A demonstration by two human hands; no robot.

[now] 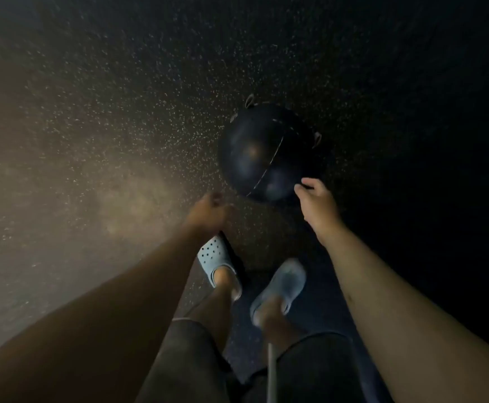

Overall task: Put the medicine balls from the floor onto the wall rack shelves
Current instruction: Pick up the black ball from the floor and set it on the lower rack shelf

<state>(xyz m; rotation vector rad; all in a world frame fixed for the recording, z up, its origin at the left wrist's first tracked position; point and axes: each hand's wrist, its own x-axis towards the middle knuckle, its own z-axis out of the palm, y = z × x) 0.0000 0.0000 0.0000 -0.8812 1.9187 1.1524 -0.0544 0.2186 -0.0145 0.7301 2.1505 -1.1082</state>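
on the dark speckled rubber floor [97, 117], right of frame centre, sits a round black stitched medicine ball [262, 152].

left of centre the blurred left hand [208, 213] hangs short of the ball, fingers curled, holding nothing visible; below are pale blue perforated clogs [217, 258]; the right hand [317, 206] touches the ball's lower right edge, fingers loosely bent, not gripping.

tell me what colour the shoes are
Light blue clogs, holes on top, clearest in the head view.
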